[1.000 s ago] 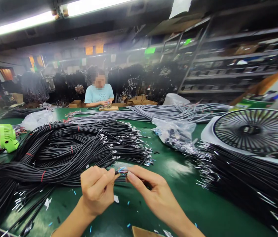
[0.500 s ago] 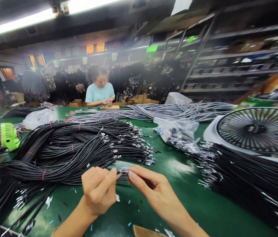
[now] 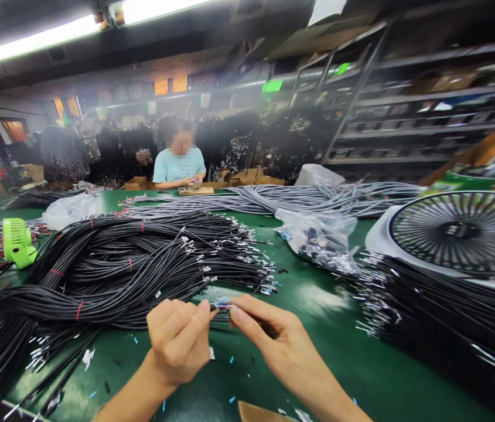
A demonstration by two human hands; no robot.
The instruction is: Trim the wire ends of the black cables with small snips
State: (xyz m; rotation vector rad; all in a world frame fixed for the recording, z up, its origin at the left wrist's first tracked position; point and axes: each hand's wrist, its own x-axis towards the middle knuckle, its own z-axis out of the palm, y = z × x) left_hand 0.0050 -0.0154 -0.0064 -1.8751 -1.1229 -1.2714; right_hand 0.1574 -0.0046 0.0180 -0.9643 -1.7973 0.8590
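My left hand (image 3: 179, 334) is closed, its thumb and forefinger pinching the black end of a cable. From that end thin coloured wires (image 3: 222, 303) fan out, light blue and purplish among them. My right hand (image 3: 269, 328) pinches these wires between thumb and fingertips, just right of the left thumb. Both hands meet above the green table (image 3: 317, 351). Right behind them lies a big coiled bundle of black cables (image 3: 115, 264), tied with red bands, its white-tipped ends pointing right. The rest of the held cable is mostly hidden by my fingers.
A second black cable bundle (image 3: 440, 334) lies at right beside a large fan (image 3: 462, 231). Beyond are a plastic bag of small parts (image 3: 317, 234), grey cables (image 3: 282, 199) and a small green fan (image 3: 17, 243). A co-worker (image 3: 180, 164) sits across the table. Blue scraps litter the front.
The hands keep their pinch on the cable and its wires almost unchanged. The whole view has shifted very slightly.
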